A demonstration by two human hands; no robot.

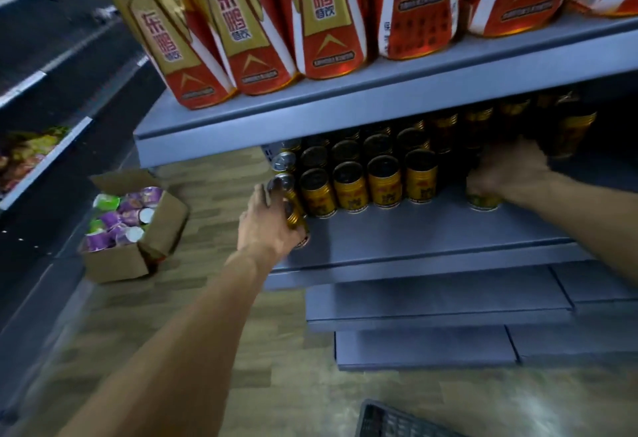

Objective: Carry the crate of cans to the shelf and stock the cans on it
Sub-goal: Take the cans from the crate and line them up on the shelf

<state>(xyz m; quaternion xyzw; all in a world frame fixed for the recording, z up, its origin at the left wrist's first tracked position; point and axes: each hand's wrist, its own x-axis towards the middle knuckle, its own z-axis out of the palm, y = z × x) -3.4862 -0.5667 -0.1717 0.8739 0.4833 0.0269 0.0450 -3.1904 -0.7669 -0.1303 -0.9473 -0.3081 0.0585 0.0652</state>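
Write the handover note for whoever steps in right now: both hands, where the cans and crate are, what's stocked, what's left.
Left hand: grips gold cans at the left end of the middle shelf, beside the front row.
Right hand: holds a single can standing on the same shelf, to the right of the rows.
Stocked: several rows of gold cans already stand upright on the shelf's left half.
Crate: on the floor at the bottom edge of view; its contents cannot be seen.
Left: set down the held cans, fill the bare shelf front and right side.
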